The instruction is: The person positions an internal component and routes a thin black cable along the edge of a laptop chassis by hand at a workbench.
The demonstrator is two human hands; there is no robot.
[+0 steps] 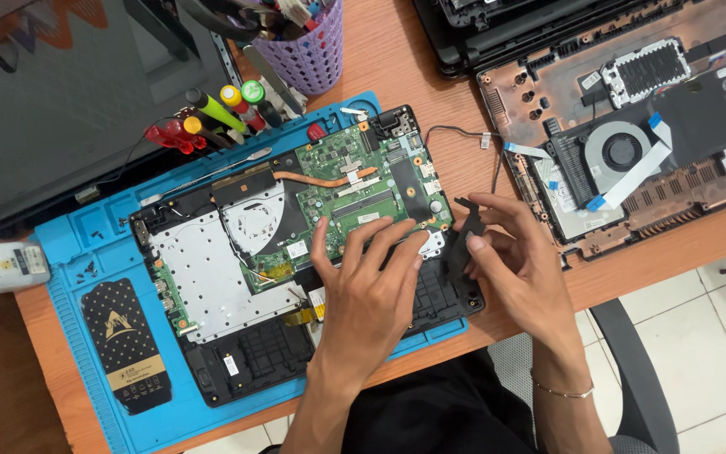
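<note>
Wooden desk under us, with a blue mat (86, 244) spread across it and an opened laptop (296, 252) lying on the mat, its back cover off.

Our left hand (371, 290) lies flat over the lower middle of the laptop, fingers spread and straight, tips touching the green board (355, 181) near a small silver bracket (430, 244); it grips nothing and seems to steady the chassis. Our right hand (518, 256) is partly curled just beside the laptop's right edge, thumb and fingers pinching a small black part (462, 235) that stands upright against that edge. Whether the part is free of the chassis, we cannot tell.

Outward from the hands, a copper pipe (321, 179) runs across the board to a fan (254, 220), and a silver plate (212, 282) covers the left half. Screwdrivers (212, 113) lie at the mat's top edge by a purple basket (308, 46). A second laptop shell (632, 126) sits well apart at the right, with its own fan and blue-tipped ribbon cables.

We judge that we are mid-teardown, working on the black part at the corner. The next move calls for a light, even pull, with the left hand holding the base down and clear of the thin wire (455, 130) near the corner.
</note>
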